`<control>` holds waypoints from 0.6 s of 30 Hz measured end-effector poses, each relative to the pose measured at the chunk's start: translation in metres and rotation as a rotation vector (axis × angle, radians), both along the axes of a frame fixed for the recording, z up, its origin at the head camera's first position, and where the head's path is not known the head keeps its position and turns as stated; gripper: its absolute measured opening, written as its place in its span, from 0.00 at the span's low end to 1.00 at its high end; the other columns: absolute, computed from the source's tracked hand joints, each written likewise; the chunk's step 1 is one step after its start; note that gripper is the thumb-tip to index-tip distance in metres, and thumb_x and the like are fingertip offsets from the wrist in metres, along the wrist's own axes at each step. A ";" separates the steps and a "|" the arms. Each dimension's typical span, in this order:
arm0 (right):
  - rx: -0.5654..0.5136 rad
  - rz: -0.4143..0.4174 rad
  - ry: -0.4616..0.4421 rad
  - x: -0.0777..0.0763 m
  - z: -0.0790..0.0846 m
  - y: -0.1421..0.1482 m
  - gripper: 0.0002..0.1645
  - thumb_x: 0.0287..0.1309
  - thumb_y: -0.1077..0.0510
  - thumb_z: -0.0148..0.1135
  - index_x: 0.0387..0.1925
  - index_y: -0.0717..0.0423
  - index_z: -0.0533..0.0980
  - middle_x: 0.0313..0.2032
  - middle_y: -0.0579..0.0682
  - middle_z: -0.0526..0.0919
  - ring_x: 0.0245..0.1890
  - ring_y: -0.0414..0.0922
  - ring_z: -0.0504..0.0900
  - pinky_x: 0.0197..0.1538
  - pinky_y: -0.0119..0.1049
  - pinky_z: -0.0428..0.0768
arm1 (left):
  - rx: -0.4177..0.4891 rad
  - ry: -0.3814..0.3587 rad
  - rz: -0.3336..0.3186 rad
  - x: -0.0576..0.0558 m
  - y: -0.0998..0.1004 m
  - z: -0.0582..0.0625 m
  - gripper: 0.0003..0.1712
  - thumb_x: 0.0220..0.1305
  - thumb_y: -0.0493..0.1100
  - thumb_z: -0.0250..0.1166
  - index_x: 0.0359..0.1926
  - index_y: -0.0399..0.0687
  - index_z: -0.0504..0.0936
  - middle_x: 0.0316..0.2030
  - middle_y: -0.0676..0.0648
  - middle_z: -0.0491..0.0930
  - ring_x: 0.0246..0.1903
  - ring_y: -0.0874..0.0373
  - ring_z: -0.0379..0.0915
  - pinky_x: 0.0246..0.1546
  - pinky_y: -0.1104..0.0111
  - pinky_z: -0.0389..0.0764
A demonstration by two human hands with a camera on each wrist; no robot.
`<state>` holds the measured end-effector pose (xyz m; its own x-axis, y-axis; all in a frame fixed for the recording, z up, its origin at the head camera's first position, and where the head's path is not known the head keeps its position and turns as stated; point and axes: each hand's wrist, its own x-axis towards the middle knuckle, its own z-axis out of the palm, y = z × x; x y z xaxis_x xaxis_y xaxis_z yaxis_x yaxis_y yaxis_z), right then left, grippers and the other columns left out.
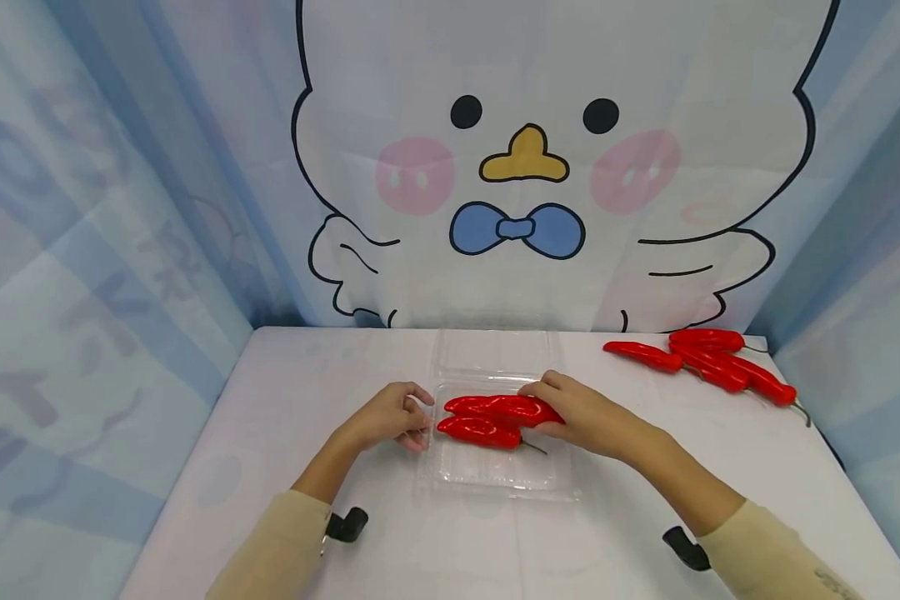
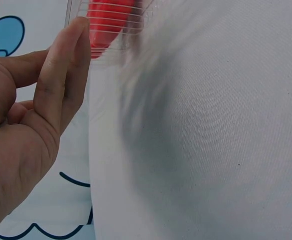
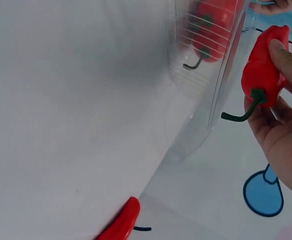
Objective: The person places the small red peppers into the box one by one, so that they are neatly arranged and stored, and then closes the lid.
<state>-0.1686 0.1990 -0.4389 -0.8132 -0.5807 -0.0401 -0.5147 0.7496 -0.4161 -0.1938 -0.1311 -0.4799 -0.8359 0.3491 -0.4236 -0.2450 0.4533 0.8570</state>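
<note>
A clear plastic clamshell box point(image 1: 487, 477) lies with its lid folded back towards the curtain. In the head view, a red chili pepper point(image 1: 480, 432) with a green stem rests inside, and at least one more is partly hidden behind it. My right hand point(image 1: 588, 421) pinches another red pepper point(image 3: 261, 70) between thumb and fingers, over the box's right part; its dark green stem points out of the grip. Beside the box's left wall is my left hand point(image 1: 392, 417), fingers loosely bent and holding nothing. One fingertip is at the wall in the left wrist view; contact is unclear.
Several more red peppers point(image 1: 720, 367) lie in a loose pile at the table's far right corner. A white cloth covers the table point(image 1: 330, 550). Behind it hangs a curtain point(image 1: 525, 292) with a cartoon chick, and blue curtains flank both sides.
</note>
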 end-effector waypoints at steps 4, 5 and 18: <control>-0.006 0.034 -0.014 0.001 -0.006 -0.009 0.32 0.59 0.51 0.76 0.64 0.47 0.76 0.50 0.45 0.79 0.47 0.40 0.78 0.45 0.28 0.86 | 0.000 -0.001 -0.004 0.001 0.000 0.000 0.18 0.70 0.34 0.66 0.58 0.38 0.76 0.33 0.40 0.83 0.23 0.53 0.85 0.29 0.64 0.90; -0.009 0.046 -0.008 0.001 -0.007 -0.010 0.32 0.59 0.51 0.76 0.64 0.47 0.76 0.49 0.45 0.79 0.46 0.40 0.78 0.45 0.28 0.86 | -0.001 0.000 -0.004 0.001 0.001 0.000 0.18 0.69 0.34 0.66 0.58 0.38 0.76 0.33 0.40 0.83 0.23 0.53 0.85 0.29 0.64 0.90; 0.014 0.110 -0.009 0.007 -0.015 -0.036 0.32 0.57 0.50 0.77 0.62 0.50 0.77 0.49 0.46 0.80 0.47 0.41 0.78 0.47 0.33 0.86 | -0.003 0.006 -0.009 0.002 0.002 0.003 0.18 0.70 0.33 0.65 0.58 0.37 0.76 0.33 0.40 0.83 0.23 0.54 0.85 0.29 0.64 0.90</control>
